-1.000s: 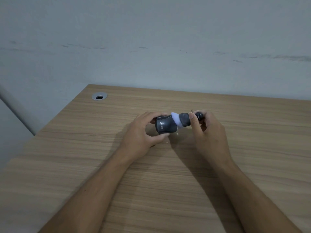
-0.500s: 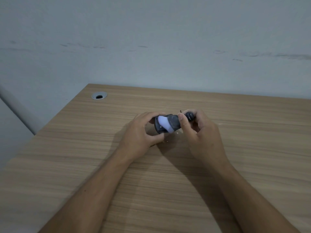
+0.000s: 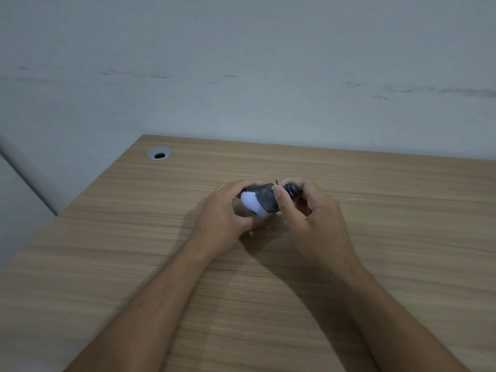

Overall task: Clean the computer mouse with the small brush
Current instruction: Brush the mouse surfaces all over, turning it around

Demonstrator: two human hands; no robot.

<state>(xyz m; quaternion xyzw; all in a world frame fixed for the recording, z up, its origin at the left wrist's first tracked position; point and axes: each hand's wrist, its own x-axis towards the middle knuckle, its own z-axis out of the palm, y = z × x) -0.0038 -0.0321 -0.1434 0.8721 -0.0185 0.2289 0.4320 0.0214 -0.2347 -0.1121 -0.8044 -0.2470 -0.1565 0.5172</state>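
Mouse (image 3: 264,201) between both hands — left (image 3: 224,218) grips it, right (image 3: 316,216) clasps brush (image 3: 291,189).

Two hands meet over the middle of a table (image 3: 375,264), a wall behind it.
The left hand (image 3: 222,218) and right hand (image 3: 319,218) grip a computer mouse (image 3: 264,201) between them; a cable grommet (image 3: 160,153) sits at the far left corner.

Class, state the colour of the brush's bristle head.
White, faintly bluish; the brush head shows best in the head view.

mouse (image 3: 264,201): dark grey (tilted) | brush (image 3: 251,203): white tip on mouse
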